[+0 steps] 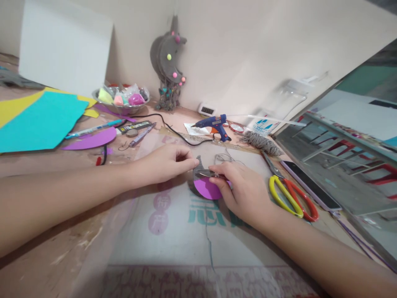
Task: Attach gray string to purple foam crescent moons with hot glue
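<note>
My left hand is closed, its thumb and fingertip pinching the upper tip of a small grey piece that looks yarn-covered. Below and against this piece shows a rounded purple sheet, partly under my right fingers. My right hand is closed around a small pointed metal tool, possibly snips. Its tip points left and lies over the grey piece; the handle is hidden by my fingers. Loose grey yarn curls just behind my right hand. Both hands are above a printed plastic sheet.
A blue glue gun lies behind my hands, its black cord running left. Yellow-and-red-handled scissors and a phone lie right. Turquoise sheets and a filled bowl are left. A grey moon ornament hangs behind.
</note>
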Demonstrator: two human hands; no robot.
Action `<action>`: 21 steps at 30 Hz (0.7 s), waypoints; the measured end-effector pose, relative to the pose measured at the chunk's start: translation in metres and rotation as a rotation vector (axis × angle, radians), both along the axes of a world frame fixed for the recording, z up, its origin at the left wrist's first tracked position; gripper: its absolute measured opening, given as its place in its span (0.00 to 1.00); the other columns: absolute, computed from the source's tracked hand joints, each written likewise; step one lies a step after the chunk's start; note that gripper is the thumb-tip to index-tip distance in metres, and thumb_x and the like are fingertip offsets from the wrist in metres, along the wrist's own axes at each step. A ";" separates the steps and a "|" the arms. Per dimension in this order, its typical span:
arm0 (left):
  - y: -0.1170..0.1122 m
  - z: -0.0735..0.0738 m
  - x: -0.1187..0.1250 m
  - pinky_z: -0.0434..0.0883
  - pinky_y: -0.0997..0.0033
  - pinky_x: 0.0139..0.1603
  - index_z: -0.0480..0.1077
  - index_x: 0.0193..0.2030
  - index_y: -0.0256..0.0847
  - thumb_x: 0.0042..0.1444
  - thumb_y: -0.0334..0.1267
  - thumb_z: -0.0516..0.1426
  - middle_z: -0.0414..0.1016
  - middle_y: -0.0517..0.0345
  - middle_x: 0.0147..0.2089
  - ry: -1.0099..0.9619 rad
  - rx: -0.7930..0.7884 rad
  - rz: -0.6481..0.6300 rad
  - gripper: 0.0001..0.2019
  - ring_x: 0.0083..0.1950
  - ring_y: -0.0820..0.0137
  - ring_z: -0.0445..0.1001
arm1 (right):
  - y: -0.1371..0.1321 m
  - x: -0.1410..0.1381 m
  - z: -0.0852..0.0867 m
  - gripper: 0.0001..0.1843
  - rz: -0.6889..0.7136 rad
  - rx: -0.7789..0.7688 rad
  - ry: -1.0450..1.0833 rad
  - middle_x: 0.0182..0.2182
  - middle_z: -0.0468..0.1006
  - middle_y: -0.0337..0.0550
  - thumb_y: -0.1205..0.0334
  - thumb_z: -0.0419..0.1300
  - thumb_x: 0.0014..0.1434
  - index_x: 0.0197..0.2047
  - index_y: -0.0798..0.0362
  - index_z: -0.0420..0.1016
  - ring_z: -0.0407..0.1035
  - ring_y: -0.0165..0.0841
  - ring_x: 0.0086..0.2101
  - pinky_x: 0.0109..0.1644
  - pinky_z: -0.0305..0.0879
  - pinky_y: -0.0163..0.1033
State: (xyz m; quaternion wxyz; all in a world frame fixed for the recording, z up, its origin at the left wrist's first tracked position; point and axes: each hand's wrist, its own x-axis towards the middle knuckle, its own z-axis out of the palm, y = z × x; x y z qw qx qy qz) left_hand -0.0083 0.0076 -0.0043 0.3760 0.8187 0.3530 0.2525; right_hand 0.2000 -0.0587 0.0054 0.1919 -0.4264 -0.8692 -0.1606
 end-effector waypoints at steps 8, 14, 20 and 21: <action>0.000 0.000 0.000 0.58 0.76 0.24 0.65 0.24 0.38 0.58 0.45 0.50 0.67 0.63 0.22 0.002 0.001 0.003 0.15 0.24 0.76 0.63 | 0.002 0.003 0.000 0.09 -0.026 -0.032 0.009 0.32 0.78 0.44 0.61 0.51 0.64 0.41 0.55 0.70 0.71 0.36 0.34 0.36 0.62 0.39; 0.000 -0.001 0.000 0.58 0.76 0.24 0.65 0.25 0.38 0.58 0.45 0.51 0.67 0.63 0.22 -0.017 -0.011 -0.015 0.15 0.23 0.77 0.63 | 0.002 0.002 -0.001 0.09 -0.024 -0.033 -0.002 0.32 0.77 0.44 0.61 0.51 0.64 0.41 0.55 0.70 0.70 0.36 0.34 0.36 0.61 0.38; 0.000 0.002 0.001 0.59 0.76 0.24 0.64 0.24 0.38 0.57 0.44 0.51 0.67 0.63 0.22 -0.011 -0.040 -0.024 0.15 0.23 0.77 0.63 | 0.002 0.001 -0.001 0.09 -0.016 -0.045 -0.008 0.32 0.77 0.45 0.61 0.51 0.64 0.42 0.55 0.70 0.70 0.36 0.34 0.37 0.62 0.39; -0.001 0.002 0.001 0.59 0.76 0.25 0.64 0.24 0.38 0.57 0.44 0.51 0.67 0.63 0.22 -0.012 -0.043 -0.026 0.15 0.24 0.76 0.64 | 0.002 0.001 -0.001 0.09 -0.013 -0.044 -0.009 0.32 0.77 0.45 0.61 0.51 0.64 0.41 0.55 0.70 0.70 0.36 0.34 0.37 0.62 0.39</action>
